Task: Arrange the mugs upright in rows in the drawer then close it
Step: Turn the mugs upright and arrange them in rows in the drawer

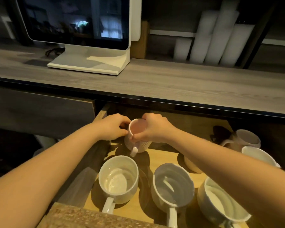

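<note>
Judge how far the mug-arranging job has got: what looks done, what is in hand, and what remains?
Done: three white mugs stand upright in a front row of the open drawer. In hand: the right hand grips a ribbed mug by its rim behind that row, with the left hand at its side. Left: the mugs at the right look unsorted, one seemingly tipped, and the drawer needs closing.

I see the drawer (163, 159) open below the counter (155, 81), where a monitor (82, 30) stands at left and rolls (215, 35) lean at right. Three mugs sit in a front row: left (118, 180), middle (173, 186), right (220, 201). Behind the left one, another mug (136, 137) stands between my hands. Two more (247, 137) (258, 155) sit far right.
</note>
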Demonstrator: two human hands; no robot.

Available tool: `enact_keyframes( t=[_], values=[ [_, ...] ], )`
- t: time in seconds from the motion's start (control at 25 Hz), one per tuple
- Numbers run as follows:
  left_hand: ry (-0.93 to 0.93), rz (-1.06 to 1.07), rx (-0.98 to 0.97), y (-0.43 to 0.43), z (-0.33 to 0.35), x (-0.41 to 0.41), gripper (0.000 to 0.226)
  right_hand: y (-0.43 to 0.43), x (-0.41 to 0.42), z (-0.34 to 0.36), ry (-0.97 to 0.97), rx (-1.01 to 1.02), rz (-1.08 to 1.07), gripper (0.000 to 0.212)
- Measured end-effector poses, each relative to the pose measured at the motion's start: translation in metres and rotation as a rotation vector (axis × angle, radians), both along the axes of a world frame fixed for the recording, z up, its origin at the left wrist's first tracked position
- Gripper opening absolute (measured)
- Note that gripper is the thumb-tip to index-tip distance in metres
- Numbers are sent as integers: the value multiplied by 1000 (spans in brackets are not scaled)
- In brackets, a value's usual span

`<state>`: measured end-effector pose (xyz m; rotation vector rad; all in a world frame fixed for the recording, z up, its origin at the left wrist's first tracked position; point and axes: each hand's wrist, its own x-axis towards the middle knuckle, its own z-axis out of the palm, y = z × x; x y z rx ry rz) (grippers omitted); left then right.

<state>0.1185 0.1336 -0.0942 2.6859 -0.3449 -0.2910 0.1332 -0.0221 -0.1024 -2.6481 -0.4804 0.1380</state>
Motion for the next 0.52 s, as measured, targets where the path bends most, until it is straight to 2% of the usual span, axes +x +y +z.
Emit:
enact_keyframes(
  t=[0.12,0.32,0.52],
  values=[
    [54,58,-71,6,-10,3,37,15,4,-10,19,-75,-1,67],
    [39,129,-63,7,-18,10,41,28,9,-23,-9,-151,5,60],
    [37,127,-13,7,-22,12,40,24,18,-28,62,-119,38,70]
  ],
)
